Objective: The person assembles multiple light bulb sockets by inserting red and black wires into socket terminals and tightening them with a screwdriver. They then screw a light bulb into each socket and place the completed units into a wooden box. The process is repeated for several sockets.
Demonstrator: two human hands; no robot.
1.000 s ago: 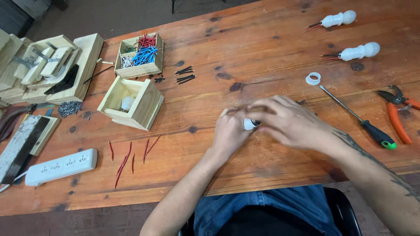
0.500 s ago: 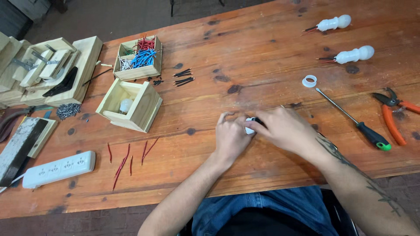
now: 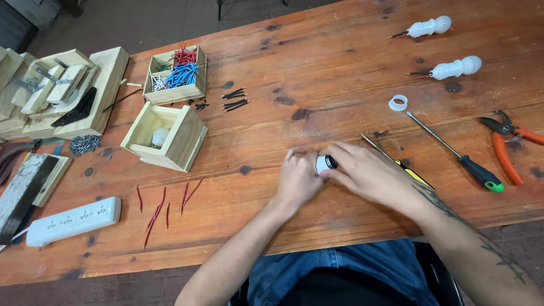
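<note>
My left hand [image 3: 297, 180] and my right hand [image 3: 371, 175] meet over the wooden table [image 3: 317, 68], both closed around a small white and black part [image 3: 325, 164]. Only its top shows between my fingers. A yellow-handled screwdriver [image 3: 396, 163] lies partly under my right hand. To the right lies a longer screwdriver with a black and green handle [image 3: 459, 155], and near its tip a small white ring [image 3: 398, 103].
Orange pliers [image 3: 506, 146] lie at the right edge. Two white bulb-shaped parts [image 3: 458, 67] with wires sit at the back right. An open wooden box [image 3: 165, 136] holds a bulb; another box [image 3: 174, 75] holds coloured wires. Red wire bits [image 3: 164, 205], black wire bits [image 3: 234, 99] and a white power strip [image 3: 71, 220] lie at left.
My hands have slid slightly down and left on the table, still closed around the small part. The view has shifted a little; nothing else has moved.
</note>
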